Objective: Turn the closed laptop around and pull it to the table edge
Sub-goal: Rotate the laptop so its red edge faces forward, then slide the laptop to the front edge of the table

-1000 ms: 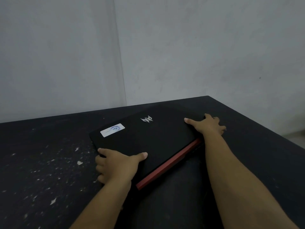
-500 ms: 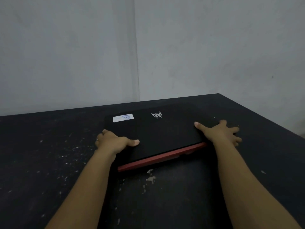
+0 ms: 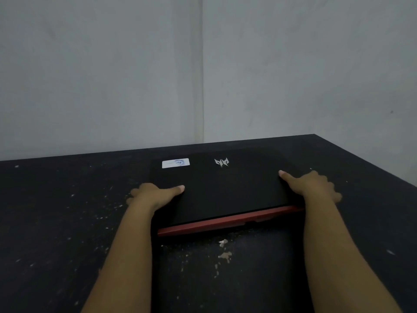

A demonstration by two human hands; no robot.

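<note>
Having swung nearly square to the person, the closed laptop [image 3: 221, 190] is lying mid-table [image 3: 56, 222] while the left hand [image 3: 153, 195] and right hand [image 3: 313, 186] are clasping its sides, thumbs on the lid, needing an even, flat pull toward the near edge.

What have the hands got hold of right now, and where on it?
Both grip the closed laptop by its short sides: the left hand on its left side, the right hand on its right, each thumb lying on the lid.

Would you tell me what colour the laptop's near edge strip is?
Red, on the otherwise black laptop; the strip shows in the head view.
</note>
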